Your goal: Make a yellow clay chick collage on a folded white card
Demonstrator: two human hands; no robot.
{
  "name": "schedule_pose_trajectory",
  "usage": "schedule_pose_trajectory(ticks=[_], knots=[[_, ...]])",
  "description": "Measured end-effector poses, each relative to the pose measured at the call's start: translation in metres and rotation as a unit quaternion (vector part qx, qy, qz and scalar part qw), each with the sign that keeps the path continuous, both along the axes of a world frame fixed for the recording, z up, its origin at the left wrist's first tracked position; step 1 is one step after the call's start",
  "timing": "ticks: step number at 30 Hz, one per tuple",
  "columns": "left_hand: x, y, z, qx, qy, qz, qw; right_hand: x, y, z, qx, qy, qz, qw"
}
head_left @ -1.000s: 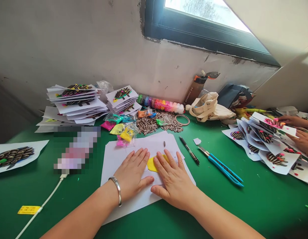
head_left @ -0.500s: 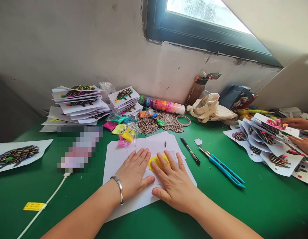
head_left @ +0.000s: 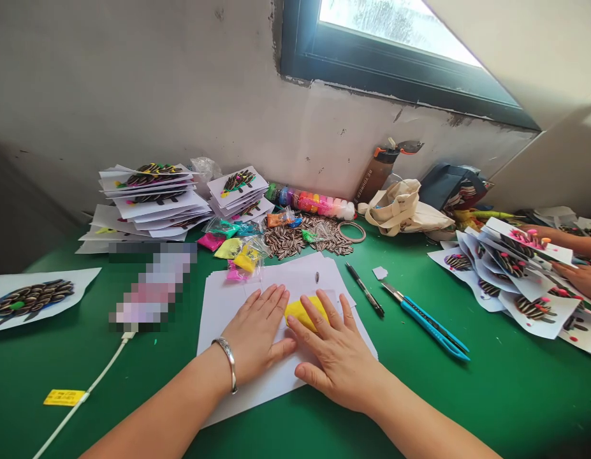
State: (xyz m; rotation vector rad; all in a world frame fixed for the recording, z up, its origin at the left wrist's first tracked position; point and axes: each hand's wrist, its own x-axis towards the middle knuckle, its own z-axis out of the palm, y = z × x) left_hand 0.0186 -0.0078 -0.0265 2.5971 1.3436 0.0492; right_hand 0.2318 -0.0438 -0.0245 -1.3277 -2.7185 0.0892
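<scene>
A flat yellow piece of modelling clay (head_left: 298, 312) lies on a stack of white paper (head_left: 218, 299). Over its right part rests my right hand (head_left: 340, 354), fingers spread and partly hiding it. My left hand (head_left: 259, 331), with a silver bracelet at the wrist, lies flat on the paper at the left edge of the clay, fingers stretched out. A single sunflower seed (head_left: 317, 277) sits on the paper just beyond the clay.
To the right lie a black pen (head_left: 365, 290) and a blue utility knife (head_left: 431, 325). Behind are sunflower seeds (head_left: 285, 239), bagged clay (head_left: 247, 258) and stacked seed pictures (head_left: 156, 204). At far right, a co-worker's hands (head_left: 579, 277) are beside more pictures (head_left: 534, 312).
My right hand has shifted very slightly to the right on the clay, showing a little more yellow. My left hand stays in place.
</scene>
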Motion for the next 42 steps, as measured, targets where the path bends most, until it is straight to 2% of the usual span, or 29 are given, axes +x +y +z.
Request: schedule_pose_trajectory(ticks=[9, 16, 26, 30, 33, 37, 42], knots=[[0.0, 0.001, -0.001, 0.006, -0.013, 0.002, 1.0, -0.002, 0.001, 0.001, -0.003, 0.001, -0.007, 1.0], [-0.002, 0.001, -0.005, 0.016, -0.024, 0.007, 1.0, -0.009, 0.014, 0.008, -0.002, -0.006, -0.022, 1.0], [-0.001, 0.0, 0.003, -0.022, -0.022, 0.015, 0.999, -0.014, 0.016, 0.007, -0.019, 0.002, -0.003, 1.0], [0.0, 0.001, 0.006, -0.035, -0.016, 0.015, 0.999, -0.012, 0.02, 0.013, -0.053, 0.014, -0.008, 0.998], [0.001, 0.002, 0.008, -0.041, -0.026, 0.015, 0.999, -0.013, 0.029, 0.026, -0.067, 0.033, -0.006, 0.997], [0.0, 0.002, 0.005, -0.036, -0.037, 0.012, 0.999, -0.019, 0.051, 0.041, -0.038, 0.094, -0.037, 0.994], [-0.005, 0.001, -0.004, -0.004, -0.063, -0.01, 0.998, -0.034, 0.09, 0.042, -0.058, 0.189, -0.075, 0.977]])
